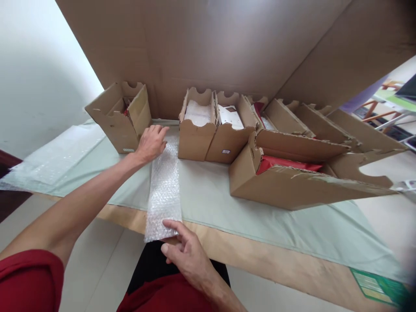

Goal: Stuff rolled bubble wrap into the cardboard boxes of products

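Observation:
A long strip of clear bubble wrap (165,186) lies lengthwise from the back of the table to its front edge, its near end reaching over that edge. My left hand (152,142) is over the strip's far part, beside a cardboard box (113,125), fingers stretched forward and nothing seen in them. Down at the near end, my right hand (191,255) has its index finger laid on the bubble wrap. Its thumb stands apart below, and the other fingers are curled and partly hidden.
Cardboard file boxes (196,141) with white and red contents stand in a row at the back. A longer box (276,182) holding something red sits at right front. More bubble wrap (58,151) lies at left. A tall cardboard panel (195,43) rises behind.

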Tool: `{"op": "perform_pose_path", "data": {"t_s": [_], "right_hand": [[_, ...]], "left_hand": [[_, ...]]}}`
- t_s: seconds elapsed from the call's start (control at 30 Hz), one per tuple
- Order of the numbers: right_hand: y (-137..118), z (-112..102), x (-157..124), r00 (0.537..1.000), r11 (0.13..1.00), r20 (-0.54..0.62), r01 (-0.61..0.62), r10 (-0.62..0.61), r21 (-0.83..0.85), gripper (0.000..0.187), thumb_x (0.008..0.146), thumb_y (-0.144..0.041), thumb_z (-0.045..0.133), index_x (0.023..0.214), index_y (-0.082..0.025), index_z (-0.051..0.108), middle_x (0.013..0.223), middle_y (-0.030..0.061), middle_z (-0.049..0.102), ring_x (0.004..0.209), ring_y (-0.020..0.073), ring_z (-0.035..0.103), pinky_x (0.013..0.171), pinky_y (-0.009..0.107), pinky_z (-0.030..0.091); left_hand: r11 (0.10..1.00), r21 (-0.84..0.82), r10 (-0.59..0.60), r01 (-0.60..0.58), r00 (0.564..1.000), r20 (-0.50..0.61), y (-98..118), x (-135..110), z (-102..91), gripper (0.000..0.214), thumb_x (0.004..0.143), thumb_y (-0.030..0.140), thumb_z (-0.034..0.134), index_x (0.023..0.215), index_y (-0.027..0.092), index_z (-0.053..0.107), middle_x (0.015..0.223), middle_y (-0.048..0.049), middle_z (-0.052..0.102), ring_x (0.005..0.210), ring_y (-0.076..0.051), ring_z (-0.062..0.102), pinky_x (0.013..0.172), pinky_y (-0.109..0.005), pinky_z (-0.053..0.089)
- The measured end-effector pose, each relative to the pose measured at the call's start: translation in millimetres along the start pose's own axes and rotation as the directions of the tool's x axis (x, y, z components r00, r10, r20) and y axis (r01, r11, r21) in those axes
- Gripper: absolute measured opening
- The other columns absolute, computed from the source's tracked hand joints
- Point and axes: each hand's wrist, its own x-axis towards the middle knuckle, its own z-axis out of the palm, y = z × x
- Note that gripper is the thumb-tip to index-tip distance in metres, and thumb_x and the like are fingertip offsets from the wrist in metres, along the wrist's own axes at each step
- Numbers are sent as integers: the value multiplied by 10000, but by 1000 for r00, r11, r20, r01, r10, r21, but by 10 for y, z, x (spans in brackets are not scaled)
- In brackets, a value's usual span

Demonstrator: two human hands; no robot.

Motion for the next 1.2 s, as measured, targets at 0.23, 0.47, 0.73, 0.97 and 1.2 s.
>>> {"op": "perform_pose_path", "data": {"t_s": [0.23,0.47,0.73,0.97,1.2], "right_hand": [[-167,-55,59,994,977,94,-79,61,197,619,797,-320,749,1393,-242,600,1078,39,661,762,135,605,799,337,561],[-324,-51,-34,990,996,131,-59,50,66,562,826,-464,773,1348,-295,652,757,-16,589,675,160,531,699,322,491],[-705,-59,360,976,964,109,165,-190,208,583,821,-472,739,1356,-277,617,1349,106,662,1167,281,645,876,390,566],[-501,-86,908,988,977,-40,154,-150,145,943,821,-426,761,1619,-306,272,1472,143,580,1233,272,649,790,338,599],[-374,-246,683,863,734,30,446,-504,-513,275,938,-242,602,1182,-253,728,1327,86,699,1265,249,619,1091,444,486]], "left_hand": [[867,-430,311,-251,947,75,96,-1474,209,305,975,210,512,1210,227,707,1320,-121,685,1283,-291,597,1078,-481,486],[620,-779,127,88,969,211,-105,-1810,-25,456,1016,390,508,1454,289,586,1448,-91,652,1415,-298,538,1184,-527,429],[273,-891,-24,363,928,371,-49,-2123,-72,749,966,634,457,1589,224,391,1219,-136,756,1217,-332,674,1063,-503,510],[665,-662,-459,346,888,2,363,-2078,192,521,924,359,574,1419,199,547,860,-31,740,935,-242,707,991,-442,517],[810,-524,-400,265,902,-163,423,-2134,201,376,969,240,543,1340,215,598,884,-41,710,898,-246,663,940,-441,511]]}}
